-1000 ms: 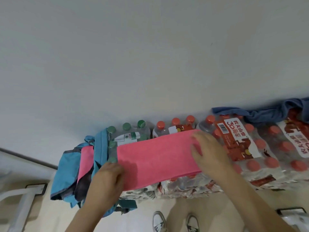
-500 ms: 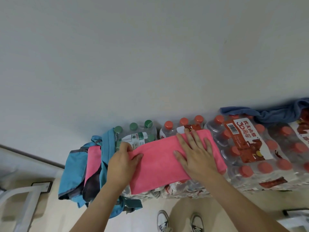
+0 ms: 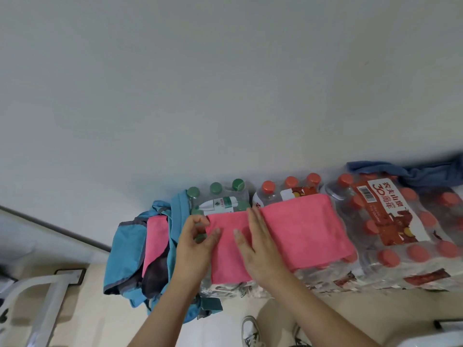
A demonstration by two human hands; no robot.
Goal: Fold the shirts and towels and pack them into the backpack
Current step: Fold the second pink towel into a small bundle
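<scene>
Mid-fold on the pink towel, lying lower centre of frame atop shrink-wrapped water bottles. Left hand pinching its left edge; right hand pressed flat, fingers open. Next, probably: fold once more, then slide into the blue backpack at left.

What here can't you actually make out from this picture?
- Backpack interior: head view; only a pink edge and dark cloth show in its opening.
- Blue garment: cut off by the right edge.
- Pink towel left part: covered by the left hand and right hand.
- Bottles under the towel: hidden.
</scene>
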